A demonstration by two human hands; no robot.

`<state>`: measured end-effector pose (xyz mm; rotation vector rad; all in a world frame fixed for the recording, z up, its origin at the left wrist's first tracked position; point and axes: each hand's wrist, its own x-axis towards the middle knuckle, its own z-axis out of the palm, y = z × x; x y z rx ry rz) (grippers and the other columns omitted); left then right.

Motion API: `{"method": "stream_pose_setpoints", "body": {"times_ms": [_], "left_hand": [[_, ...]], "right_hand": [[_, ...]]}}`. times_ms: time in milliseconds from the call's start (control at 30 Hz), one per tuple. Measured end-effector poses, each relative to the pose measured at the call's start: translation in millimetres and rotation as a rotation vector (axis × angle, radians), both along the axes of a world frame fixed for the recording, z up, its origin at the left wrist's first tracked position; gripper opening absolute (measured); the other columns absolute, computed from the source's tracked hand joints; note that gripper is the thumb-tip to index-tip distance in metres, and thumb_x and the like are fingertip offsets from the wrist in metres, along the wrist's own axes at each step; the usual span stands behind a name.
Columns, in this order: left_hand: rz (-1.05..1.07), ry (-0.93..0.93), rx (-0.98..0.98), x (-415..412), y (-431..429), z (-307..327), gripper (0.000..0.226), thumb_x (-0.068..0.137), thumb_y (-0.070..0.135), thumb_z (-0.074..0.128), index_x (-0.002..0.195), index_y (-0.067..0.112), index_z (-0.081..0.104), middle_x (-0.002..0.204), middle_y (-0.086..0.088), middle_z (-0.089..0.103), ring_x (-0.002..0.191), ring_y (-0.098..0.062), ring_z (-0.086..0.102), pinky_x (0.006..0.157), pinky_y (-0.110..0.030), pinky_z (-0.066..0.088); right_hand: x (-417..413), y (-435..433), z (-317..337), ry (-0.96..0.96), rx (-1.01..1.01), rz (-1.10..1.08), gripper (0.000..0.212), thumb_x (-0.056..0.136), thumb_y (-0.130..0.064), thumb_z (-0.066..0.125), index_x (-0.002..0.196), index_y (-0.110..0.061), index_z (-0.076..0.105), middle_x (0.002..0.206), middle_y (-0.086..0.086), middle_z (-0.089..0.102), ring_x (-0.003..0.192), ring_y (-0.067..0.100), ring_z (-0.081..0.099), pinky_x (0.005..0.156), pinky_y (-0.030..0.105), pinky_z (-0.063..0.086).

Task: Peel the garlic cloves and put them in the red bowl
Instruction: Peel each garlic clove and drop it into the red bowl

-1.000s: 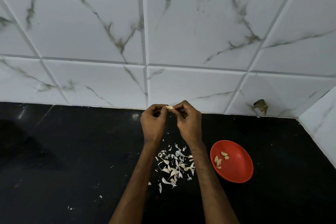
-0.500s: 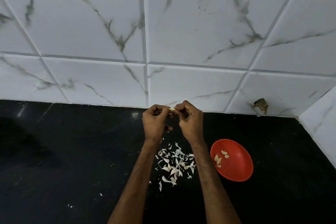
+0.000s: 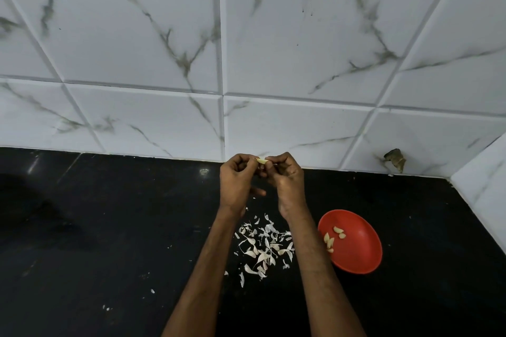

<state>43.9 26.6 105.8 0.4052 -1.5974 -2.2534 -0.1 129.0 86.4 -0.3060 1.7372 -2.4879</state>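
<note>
Forearms: the left forearm (image 3: 202,282) and the right forearm (image 3: 325,287) come up bare from the bottom edge, leaning toward each other over the glossy black table (image 3: 109,241).
Stray flakes: a few white flakes (image 3: 152,291) lie on the table left of the left forearm, apart from the main scatter.
Garlic skins: a loose scatter of pale garlic skins (image 3: 264,247) lies on the table between the two forearms, below the wrists.
Red bowl: the red bowl (image 3: 358,254) sits on the table just right of the right forearm, near the skins; its left rim meets the forearm's outline.
Peeled cloves: several peeled cloves (image 3: 330,241) lie in the left part of the bowl.
Left hand: the left hand (image 3: 236,183) is raised above the table, back toward the camera, fingers curled in, fingertips pinching one end of the clove.
Right hand: the right hand (image 3: 287,182) is level with it and close beside it, fingers likewise curled, pinching the other end.
Garlic clove: the garlic clove (image 3: 262,161) shows as a small pale sliver between the two sets of fingertips, held in the air; how much skin it carries cannot be told.
Wall: a tiled wall (image 3: 137,49), white with grey veins, rises behind the table.
Brown thing: a small brown thing (image 3: 395,158) sits low on the wall, right of the hands; too small to identify.
</note>
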Motion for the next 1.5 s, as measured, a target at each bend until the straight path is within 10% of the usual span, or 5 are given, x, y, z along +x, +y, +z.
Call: {"method": "stream_pose_setpoints", "body": {"times_ms": [300,800,1167,1367,1500], "left_hand": [[-0.064,-0.044,0.045,0,2,0,0.014,0.101,0.011,0.058,0.095,0.000,0.063,0.073,-0.009,0.067,0.062,-0.015,0.064,0.039,-0.027,0.049],[0.065,-0.115,-0.686,-5,-24,-13,0.025,0.100,0.032,0.062,0.083,0.016,0.069,0.072,0.003,0.070,0.064,-0.014,0.064,0.061,-0.032,0.051],[-0.075,0.097,-0.235,-3,-25,-12,0.019,0.094,0.002,0.067,0.105,0.014,0.075,0.093,-0.001,0.077,0.074,-0.009,0.063,0.057,-0.022,0.050],[-0.063,0.113,-0.050,-1,-26,-15,0.011,0.093,0.000,0.065,0.103,0.001,0.069,0.091,-0.004,0.076,0.069,-0.016,0.068,0.059,-0.025,0.057],[-0.032,0.099,-0.047,-1,-28,-18,0.015,0.091,-0.001,0.067,0.105,0.004,0.071,0.082,-0.001,0.074,0.063,-0.008,0.062,0.053,-0.023,0.054]], "right_hand": [[8,-7,3,-0.250,-0.310,0.152,0.005,0.090,-0.015,0.063,0.092,-0.019,0.061,0.086,0.003,0.059,0.069,0.012,0.057,0.043,0.020,0.040],[7,-9,14,-0.349,-0.201,0.086,0.012,0.085,-0.022,0.066,0.092,-0.013,0.070,0.082,-0.002,0.072,0.070,0.010,0.064,0.067,0.027,0.049],[8,-10,14,-0.470,-0.035,0.132,0.014,0.097,-0.015,0.064,0.085,-0.012,0.071,0.066,-0.007,0.066,0.058,0.004,0.048,0.063,0.022,0.042],[5,-11,7,-0.176,0.234,-0.034,0.012,0.094,-0.010,0.071,0.082,-0.007,0.069,0.064,0.003,0.067,0.053,0.006,0.052,0.053,0.020,0.044],[-3,-6,3,0.134,0.413,-0.144,0.009,0.093,-0.010,0.072,0.093,-0.018,0.076,0.090,-0.002,0.077,0.083,0.010,0.070,0.076,0.027,0.056]]}}
